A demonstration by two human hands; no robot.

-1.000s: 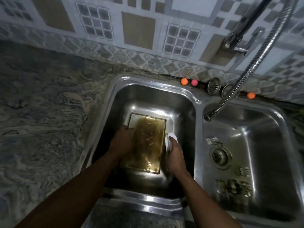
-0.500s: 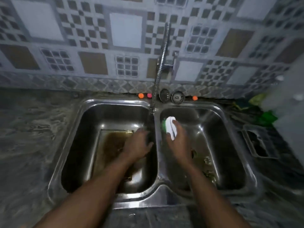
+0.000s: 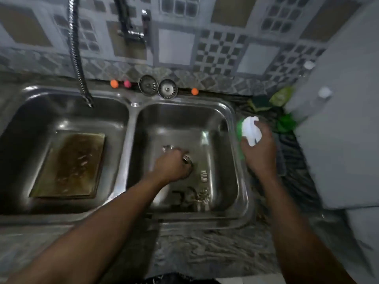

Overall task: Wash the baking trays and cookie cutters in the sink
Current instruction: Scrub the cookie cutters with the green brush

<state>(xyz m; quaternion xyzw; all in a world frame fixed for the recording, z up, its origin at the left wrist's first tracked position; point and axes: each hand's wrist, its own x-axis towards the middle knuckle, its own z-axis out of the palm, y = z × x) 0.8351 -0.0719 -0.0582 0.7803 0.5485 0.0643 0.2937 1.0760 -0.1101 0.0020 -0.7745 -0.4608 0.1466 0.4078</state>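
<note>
Head view: left hand [image 3: 173, 166] has left the tray [image 3: 69, 165], now curling round a cutter [image 3: 187, 160]; right hand [image 3: 259, 152], moved right, grips scrubber [image 3: 250, 130].

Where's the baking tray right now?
In the head view, the baking tray lies flat on the floor of the left basin, below the hanging hose; the left hand is in the right basin, away from it.
</note>
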